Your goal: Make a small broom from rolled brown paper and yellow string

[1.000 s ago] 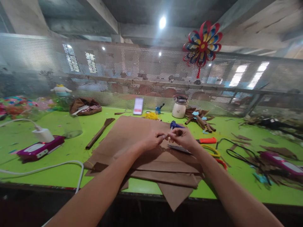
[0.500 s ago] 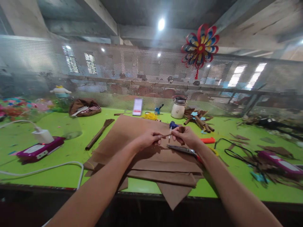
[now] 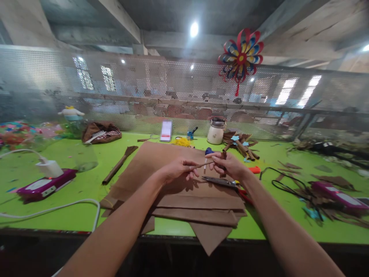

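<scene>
Both hands meet above a stack of brown paper sheets [image 3: 173, 200] on the green table [image 3: 72, 207]. My left hand [image 3: 177, 171] pinches the near end of a thin brown paper stick [image 3: 203, 165]. My right hand [image 3: 227, 165] pinches the far end of it, where a fringed brown paper piece [image 3: 223, 155] sticks up between the fingers. Scissors [image 3: 223, 182] with red and yellow handles lie on the paper just below my right hand. A blue glue gun [image 3: 208, 152] lies just behind the hands.
A purple device [image 3: 43, 185] with a white charger and cable sits at left, a rolled brown paper broom [image 3: 118, 165] beside the sheets. A cream jar [image 3: 215, 132], paper rolls [image 3: 240, 146], an orange cutter [image 3: 254, 169], black cord [image 3: 285, 186] and scraps lie right. A perforated metal screen [image 3: 144, 92] backs the table; a paper pinwheel [image 3: 240, 57] hangs above.
The hands have drawn slightly apart, so more of the thin stick shows between them. The view has shifted a little to the right.
</scene>
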### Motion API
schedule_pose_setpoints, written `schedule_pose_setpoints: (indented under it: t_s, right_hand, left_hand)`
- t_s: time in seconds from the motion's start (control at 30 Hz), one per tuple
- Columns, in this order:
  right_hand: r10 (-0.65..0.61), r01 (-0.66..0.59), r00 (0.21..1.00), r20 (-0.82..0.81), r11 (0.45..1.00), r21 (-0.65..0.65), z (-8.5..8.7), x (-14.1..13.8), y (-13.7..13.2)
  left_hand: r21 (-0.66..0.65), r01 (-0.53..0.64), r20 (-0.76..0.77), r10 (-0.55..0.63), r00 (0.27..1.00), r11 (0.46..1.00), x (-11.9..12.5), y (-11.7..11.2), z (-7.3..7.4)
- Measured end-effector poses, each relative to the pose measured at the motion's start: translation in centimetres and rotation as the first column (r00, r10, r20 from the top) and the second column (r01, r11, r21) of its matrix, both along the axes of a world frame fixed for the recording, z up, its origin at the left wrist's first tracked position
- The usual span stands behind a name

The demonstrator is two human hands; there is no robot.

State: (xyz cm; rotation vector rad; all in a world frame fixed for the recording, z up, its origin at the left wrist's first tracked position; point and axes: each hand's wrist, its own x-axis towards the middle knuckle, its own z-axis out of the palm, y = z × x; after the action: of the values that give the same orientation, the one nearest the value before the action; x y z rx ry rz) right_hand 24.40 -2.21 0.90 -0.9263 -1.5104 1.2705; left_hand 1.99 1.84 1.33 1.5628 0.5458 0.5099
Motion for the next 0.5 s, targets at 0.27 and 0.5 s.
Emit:
schedule_pose_setpoints:
  t_s: [0.27,0.5]
  right_hand:
    - [-0.125,0.063,0.951,0.282,0.974,0.219,-1.2,-2.1,0.3]
    - [-0.077,0.015,0.963,0.259,0.972,0.235,-0.9,-2.7,-0.1]
  left_hand:
    - [0.189,0.024,-0.167,0.008,0.986,0.982,0.4,-0.1,-0.8]
    - [0.416,-0.019,-0.216,0.119,0.969,0.909,0.7,-0.2,-0.4]
